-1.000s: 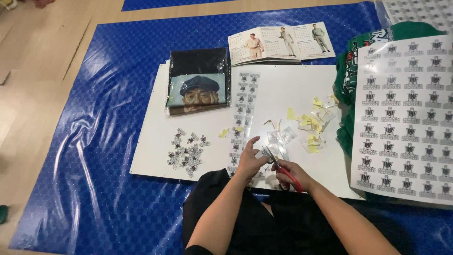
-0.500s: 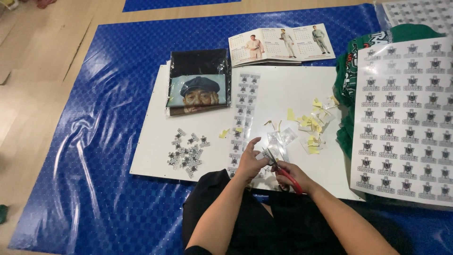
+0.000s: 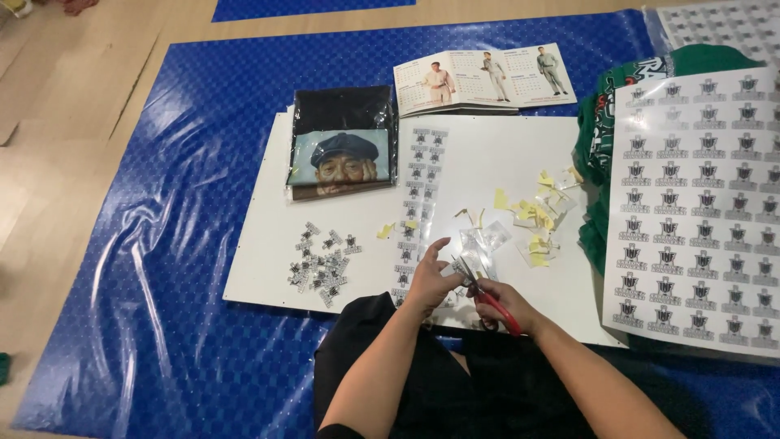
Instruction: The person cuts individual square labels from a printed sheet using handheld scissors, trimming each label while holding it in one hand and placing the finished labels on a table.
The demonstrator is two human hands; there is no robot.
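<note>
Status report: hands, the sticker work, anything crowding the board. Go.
Right hand in grip on red-handled scissors. Left hand pinching small clear sticker piece at the blades. Yellow backing scraps and long sticker strip close by.

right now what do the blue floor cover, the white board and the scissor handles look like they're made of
Blue floor cover: plastic sheeting, it seems; glossy, with wrinkles catching glare and a fine embossed grid.
White board: a rigid, flat, matte sheet with clean straight edges, perhaps foam board or plastic; the look leaves it open.
Scissor handles in the right hand: probably smooth red plastic, mostly hidden by the fingers.
</note>
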